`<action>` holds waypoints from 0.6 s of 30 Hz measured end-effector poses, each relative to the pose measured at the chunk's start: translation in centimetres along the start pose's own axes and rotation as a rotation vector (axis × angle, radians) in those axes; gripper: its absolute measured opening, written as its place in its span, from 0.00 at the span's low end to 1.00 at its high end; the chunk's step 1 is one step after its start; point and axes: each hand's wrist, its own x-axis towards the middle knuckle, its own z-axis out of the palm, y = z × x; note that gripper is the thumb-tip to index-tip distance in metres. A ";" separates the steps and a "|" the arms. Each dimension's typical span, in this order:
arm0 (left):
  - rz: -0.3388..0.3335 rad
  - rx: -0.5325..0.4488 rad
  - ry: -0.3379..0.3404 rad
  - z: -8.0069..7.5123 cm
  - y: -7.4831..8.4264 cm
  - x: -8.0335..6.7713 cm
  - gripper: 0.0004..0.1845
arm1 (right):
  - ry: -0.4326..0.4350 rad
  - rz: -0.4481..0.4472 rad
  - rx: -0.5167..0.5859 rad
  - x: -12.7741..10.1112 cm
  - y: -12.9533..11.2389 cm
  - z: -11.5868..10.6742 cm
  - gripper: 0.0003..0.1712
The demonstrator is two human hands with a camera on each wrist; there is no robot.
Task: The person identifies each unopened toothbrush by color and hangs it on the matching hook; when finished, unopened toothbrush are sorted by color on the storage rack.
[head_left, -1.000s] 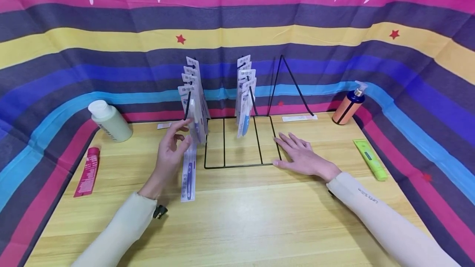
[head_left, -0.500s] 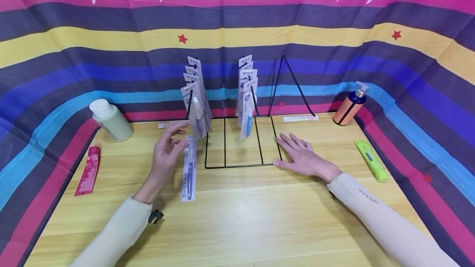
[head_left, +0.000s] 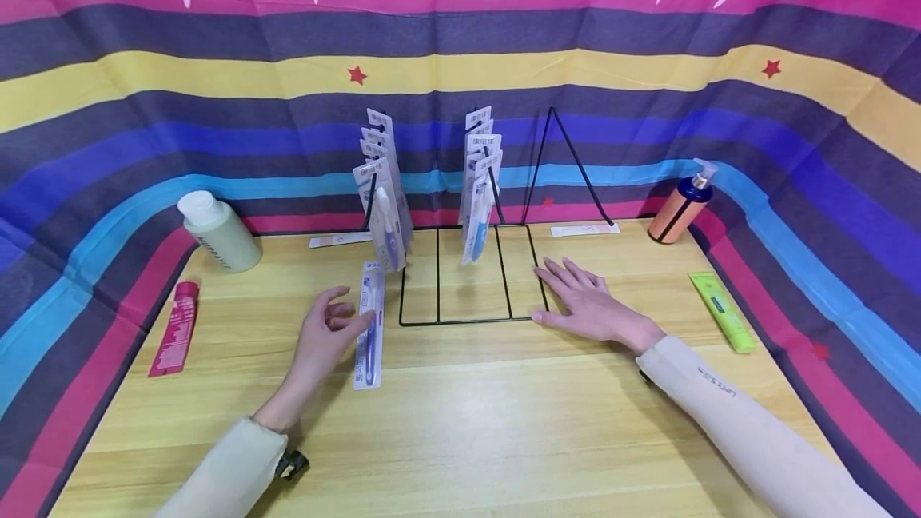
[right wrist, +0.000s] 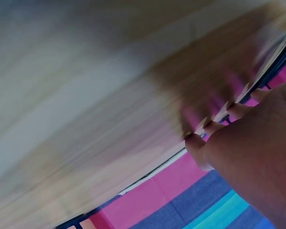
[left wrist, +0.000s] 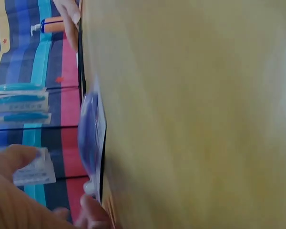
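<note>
A packaged toothbrush (head_left: 370,350) with a purple handle lies flat on the table, left of a black wire rack (head_left: 468,321). Beside it is my left hand (head_left: 325,338), fingers loosely bent and thumb over the package in the head view. The left wrist view shows the toothbrush package (left wrist: 91,133) edge-on, with fingertips right at its end. My right hand (head_left: 581,302) rests flat with spread fingers at the right side of the rack base. Purple toothbrush packs (head_left: 388,222) hang on the left hook, blue toothbrush packs (head_left: 480,214) on the middle one.
A pale green bottle (head_left: 219,234) and a pink tube (head_left: 175,330) are on the left. An orange pump bottle (head_left: 678,210) and a lime tube (head_left: 722,312) are on the right. White strips (head_left: 584,230) lie behind the rack, before a striped cloth.
My left hand has drawn back from the hanging purple packs, down toward the toothbrush on the table. Those packs have swung slightly. My right hand stays put.
</note>
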 end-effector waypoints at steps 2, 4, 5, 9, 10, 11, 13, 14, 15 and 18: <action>-0.048 0.058 -0.017 0.3 -0.1 -0.2 0.45 | -0.002 0.001 -0.003 0.0 0.0 0.0 0.55; -0.081 0.106 -0.026 0.5 -0.1 -0.2 0.49 | -0.003 0.002 -0.004 0.0 0.0 0.0 0.55; -0.090 0.134 -0.031 0.6 -0.1 -0.2 0.51 | -0.002 0.000 -0.002 0.0 -0.1 0.0 0.55; -0.090 0.230 -0.048 0.6 0.1 0.0 0.53 | -0.001 -0.002 0.003 -0.1 -0.2 -0.2 0.55; -0.084 0.245 -0.047 0.7 0.1 0.1 0.52 | -0.003 0.000 0.005 -0.1 -0.2 -0.2 0.55; -0.077 0.258 -0.048 0.7 0.1 0.2 0.51 | -0.003 0.000 0.005 -0.1 -0.2 -0.2 0.55; -0.062 0.275 -0.044 0.8 0.2 0.3 0.48 | -0.005 0.003 0.003 -0.1 -0.1 -0.2 0.55; -0.057 0.280 -0.042 0.8 0.2 0.3 0.47 | -0.003 0.000 0.002 -0.1 -0.1 -0.2 0.55; -0.059 0.285 -0.039 0.8 0.3 0.3 0.46 | -0.002 -0.003 0.000 -0.1 -0.1 -0.2 0.55; -0.057 0.309 -0.029 0.7 0.4 0.1 0.44 | 0.001 -0.004 0.002 -0.1 -0.1 -0.1 0.55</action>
